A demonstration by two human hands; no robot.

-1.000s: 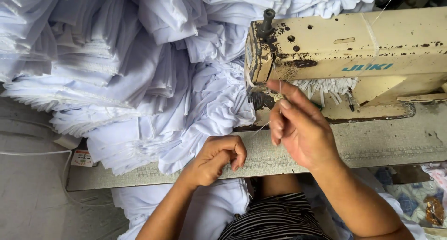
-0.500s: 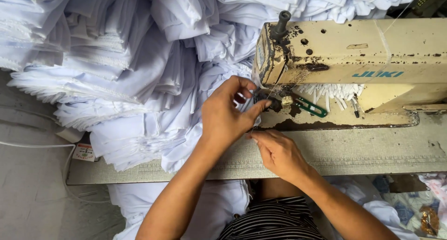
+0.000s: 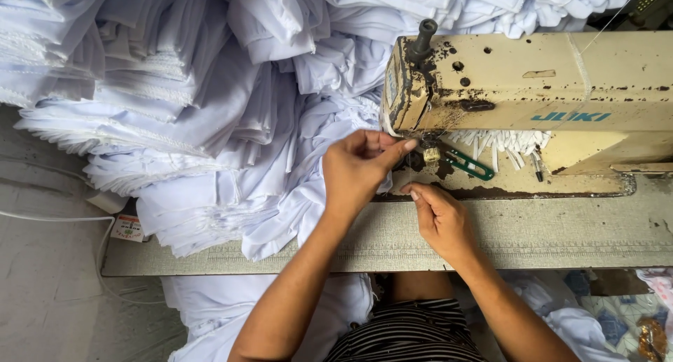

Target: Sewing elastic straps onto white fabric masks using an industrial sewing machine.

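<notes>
My left hand (image 3: 359, 169) is raised to the needle area of a worn cream sewing machine (image 3: 533, 81). Its thumb and forefinger are pinched together right at the needle and presser foot (image 3: 429, 153). My right hand (image 3: 442, 220) rests on the grey machine table (image 3: 575, 236) just below and in front of the needle. Its fingertips are pinched as if on a fine thread, which is barely visible. The two hands are a few centimetres apart. Green thread snips (image 3: 468, 164) lie on the machine bed just right of the needle.
A big heap of folded white fabric (image 3: 196, 116) fills the left and back and spills over the table's left end. White strips (image 3: 501, 141) hang under the machine arm. A white cable (image 3: 63, 218) runs across the floor at left. More cloth lies below the table edge.
My left hand rose from the table to the needle. My right hand dropped from the needle to the table in front of it. The view has shifted slightly.
</notes>
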